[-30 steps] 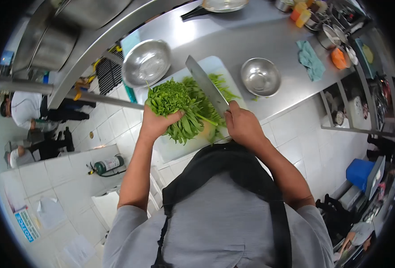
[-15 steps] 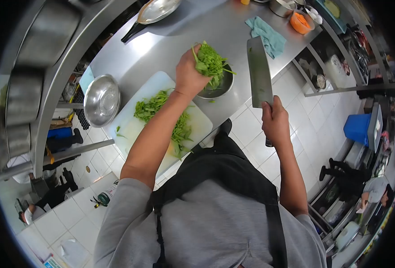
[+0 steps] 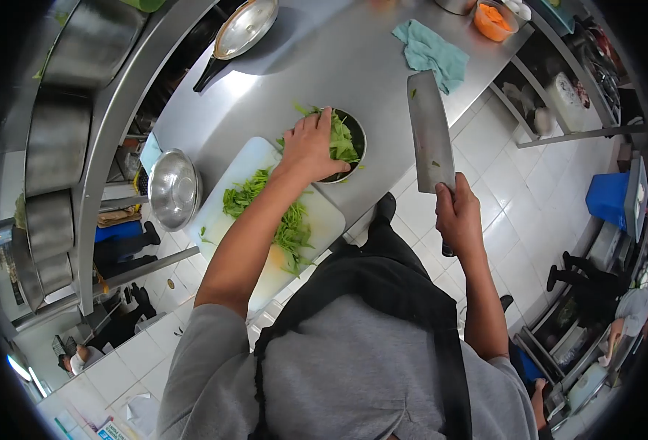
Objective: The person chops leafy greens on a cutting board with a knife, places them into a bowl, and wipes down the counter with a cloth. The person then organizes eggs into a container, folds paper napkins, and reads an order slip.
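Note:
My left hand [image 3: 311, 149] is over a metal bowl [image 3: 363, 150], its fingers spread on top of chopped leafy greens [image 3: 344, 141]. Some of those greens lie in the bowl, and a few stick out past the rim beside my fingers. My right hand [image 3: 457, 213] grips the handle of a cleaver [image 3: 432, 136], whose broad blade points away from me with green bits stuck to it. Cut greens [image 3: 292, 229] are spread over a white cutting board [image 3: 328, 211], partly behind my left forearm.
An empty-looking steel bowl [image 3: 173, 189] stands left of the board. On the steel table [image 3: 265, 103] are a lidded pan [image 3: 245, 31], a teal cloth [image 3: 434, 55] and a tub of orange food [image 3: 494, 23]. Other people stand at both sides of the kitchen.
My left hand has lowered a bunch of greens into the bowl and its fingers have spread. The cleaver stays in my right hand, slightly lower in view.

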A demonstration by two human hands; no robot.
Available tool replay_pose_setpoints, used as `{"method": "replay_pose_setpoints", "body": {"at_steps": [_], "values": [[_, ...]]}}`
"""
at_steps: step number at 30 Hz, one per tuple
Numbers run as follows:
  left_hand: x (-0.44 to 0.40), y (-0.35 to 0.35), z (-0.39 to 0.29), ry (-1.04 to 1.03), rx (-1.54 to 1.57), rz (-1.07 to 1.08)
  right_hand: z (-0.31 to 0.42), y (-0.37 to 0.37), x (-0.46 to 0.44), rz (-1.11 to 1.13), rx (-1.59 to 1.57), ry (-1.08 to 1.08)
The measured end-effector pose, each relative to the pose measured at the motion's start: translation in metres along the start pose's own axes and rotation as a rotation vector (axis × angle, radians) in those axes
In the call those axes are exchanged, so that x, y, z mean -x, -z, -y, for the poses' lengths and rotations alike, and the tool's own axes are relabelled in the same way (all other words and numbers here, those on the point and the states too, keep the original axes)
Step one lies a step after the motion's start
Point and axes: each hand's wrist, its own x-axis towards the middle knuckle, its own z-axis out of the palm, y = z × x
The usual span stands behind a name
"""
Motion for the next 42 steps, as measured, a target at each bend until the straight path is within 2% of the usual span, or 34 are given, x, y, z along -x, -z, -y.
{"method": "replay_pose_setpoints", "body": {"at_steps": [1, 4, 6, 7, 10, 14, 20, 23, 27, 29, 32, 33, 35, 37, 39, 42], "values": [[0.001, 0.007, 0.000, 0.009, -0.015, 0.037, 0.005, 0.002, -0.002, 0.014, 0.003, -0.009], [0.003, 0.012, 0.005, -0.076, 0.040, -0.099, 0.005, 0.003, -0.006, 0.030, 0.023, -0.005], [-0.001, 0.006, 0.006, -0.102, 0.056, -0.061, 0.004, 0.002, -0.008, 0.031, 0.022, -0.001], [-0.003, -0.001, 0.007, -0.113, 0.066, -0.042, 0.007, 0.002, -0.008, 0.030, 0.014, -0.003], [-0.007, -0.055, 0.022, -0.145, -0.023, -0.159, 0.004, 0.001, -0.009, 0.055, -0.031, -0.067], [-0.032, -0.065, 0.028, -0.175, -0.022, -0.286, 0.007, -0.002, -0.009, 0.089, -0.103, -0.175], [-0.046, -0.049, 0.019, -0.144, 0.033, -0.239, 0.015, 0.001, -0.005, 0.094, -0.130, -0.145], [-0.028, -0.033, 0.004, -0.088, 0.027, -0.343, 0.021, 0.008, 0.002, 0.097, -0.112, -0.121], [-0.015, -0.023, 0.002, -0.166, 0.011, -0.440, 0.029, 0.010, 0.012, 0.103, -0.172, -0.083], [-0.002, -0.003, 0.008, -0.212, -0.024, -0.538, 0.028, 0.011, 0.014, 0.180, -0.225, -0.086], [0.032, 0.038, 0.052, -0.179, 0.254, -0.505, 0.044, 0.021, 0.015, 0.398, -0.251, -0.158], [0.050, 0.046, 0.072, -0.153, 0.243, -0.565, 0.048, 0.024, 0.015, 0.485, -0.257, -0.185], [0.089, 0.044, 0.120, 0.058, 0.321, -0.499, 0.045, 0.025, 0.013, 0.646, -0.220, -0.221], [0.132, 0.028, 0.158, 0.351, 0.415, -0.391, 0.046, 0.020, 0.009, 0.808, -0.147, -0.280], [0.170, 0.008, 0.189, 0.610, 0.336, -0.171, 0.042, 0.013, 0.004, 0.959, -0.058, -0.348], [0.193, -0.052, 0.232, 0.733, 0.367, -0.151, 0.039, 0.001, -0.002, 1.143, 0.072, -0.452]]}}
